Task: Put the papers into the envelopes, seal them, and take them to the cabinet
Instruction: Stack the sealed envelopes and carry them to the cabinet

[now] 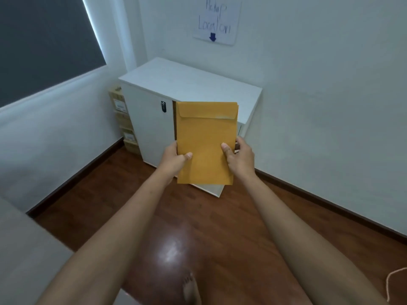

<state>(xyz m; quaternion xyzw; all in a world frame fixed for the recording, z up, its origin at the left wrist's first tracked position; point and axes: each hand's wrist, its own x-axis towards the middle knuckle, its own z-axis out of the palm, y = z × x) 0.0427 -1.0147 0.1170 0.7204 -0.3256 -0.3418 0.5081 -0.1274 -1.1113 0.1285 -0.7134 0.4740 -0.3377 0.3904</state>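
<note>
Head view: bare foot [190, 289] on wooden floor [231, 227], nearest the lens. Left hand [175, 158] and right hand [239, 158], set apart, are clamped on opposite lower edges of the envelopes [206, 142], held upright before the white cabinet [189, 84], flap folded down. More than one envelope is suggested by an offset edge; the count cannot be told. Risk judged: rear envelopes could slip out, being pinched only low down.

I see a plain mustard-yellow envelope [206, 142], white cabinet [189, 84], reddish-brown wood floor [253, 227], pale walls [319, 84], white sign [217, 20] with blue lettering and arrow.
</note>
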